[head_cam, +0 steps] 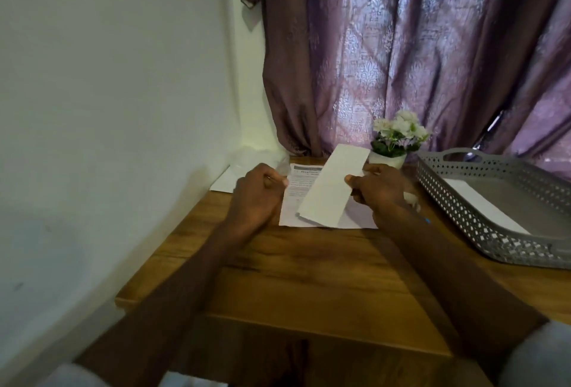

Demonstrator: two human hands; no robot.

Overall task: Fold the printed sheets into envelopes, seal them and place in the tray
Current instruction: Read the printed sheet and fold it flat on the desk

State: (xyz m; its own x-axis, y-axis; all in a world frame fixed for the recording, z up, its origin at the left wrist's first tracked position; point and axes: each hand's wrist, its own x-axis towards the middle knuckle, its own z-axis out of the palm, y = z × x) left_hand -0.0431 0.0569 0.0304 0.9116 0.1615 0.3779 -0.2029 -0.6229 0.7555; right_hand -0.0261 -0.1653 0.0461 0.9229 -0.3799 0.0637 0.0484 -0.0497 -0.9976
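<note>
Two forearms reach across a wooden table (309,278) toward a purple curtain (401,46). A grey perforated tray (482,210) sits at right, a white envelope (482,204) inside. The right hand (383,188) pinches a folded sheet (332,188) above a printed sheet (296,192); the left hand (259,192) curls at that sheet's edge, its grasp unclear.

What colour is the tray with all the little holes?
The tray is grey, with rows of small holes along its walls. The head view shows it best.
</note>
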